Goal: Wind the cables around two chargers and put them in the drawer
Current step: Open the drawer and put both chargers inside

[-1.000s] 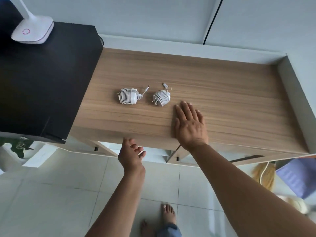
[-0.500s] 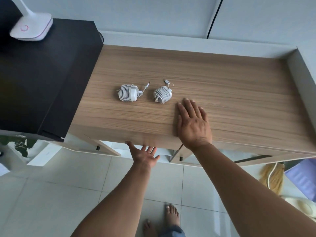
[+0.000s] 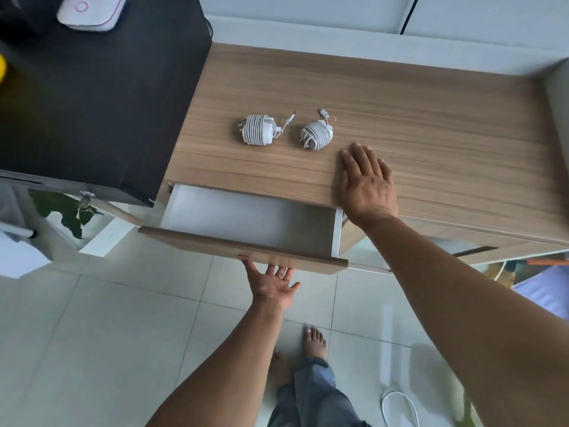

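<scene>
From the camera on my head I look down on a light wood-grain desk top [image 3: 415, 97] set against a pale grey wall [image 3: 308, 13]. Two white chargers lie side by side near its middle, each with its white cable wound around the body: the blocky left charger [image 3: 258, 130] and the rounder right charger [image 3: 317, 134], close together but not touching. My right hand [image 3: 366, 183] lies flat on the desk top near its front edge, fingers spread, holding nothing, just beside the right charger. Below the front edge, the wood-fronted drawer with a white inside [image 3: 246, 223] stands pulled out and bare. My left hand [image 3: 272, 283] is under the drawer's front panel, palm up, fingers hooked beneath its lower edge. To the left sits a black cabinet top [image 3: 92, 103] with a white lamp base [image 3: 92, 10] on it. The floor is pale glossy tile [image 3: 92, 334], and my bare feet show on it.
</scene>
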